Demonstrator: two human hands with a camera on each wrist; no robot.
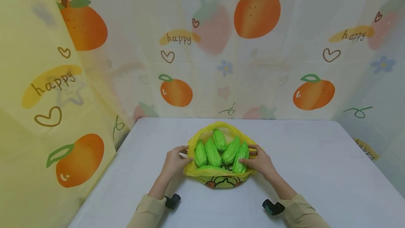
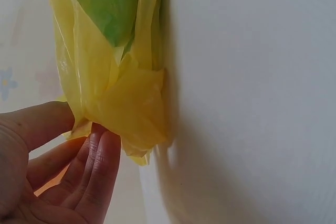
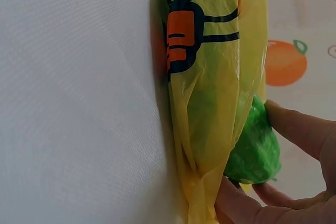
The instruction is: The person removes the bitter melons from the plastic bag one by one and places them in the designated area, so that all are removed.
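A yellow translucent plastic bag (image 1: pixel 202 176) with a dark and orange cartoon print lies on the table, its mouth spread open upward. Inside it sit several green, ridged, gourd-like vegetables (image 1: pixel 212 152), glossy and tapered. My left hand (image 1: pixel 175 159) pinches the bag's left edge; in the left wrist view the thumb and fingers meet the gathered yellow film (image 2: pixel 134 108). At the bag's right edge is my right hand (image 1: pixel 261 161), its thumb on the rightmost green vegetable (image 3: pixel 257 150) and its other fingers behind that vegetable's end, by the bag's rim. The bag's bottom is hidden.
A white cloth covers the table (image 1: pixel 303 150). Behind it hangs a curtain (image 1: pixel 272 59) printed with oranges, hearts and the word "happy", and another yellowish curtain (image 1: pixel 19 143) borders the left side. Black wrist cameras (image 1: pixel 173 201) sit on both wrists.
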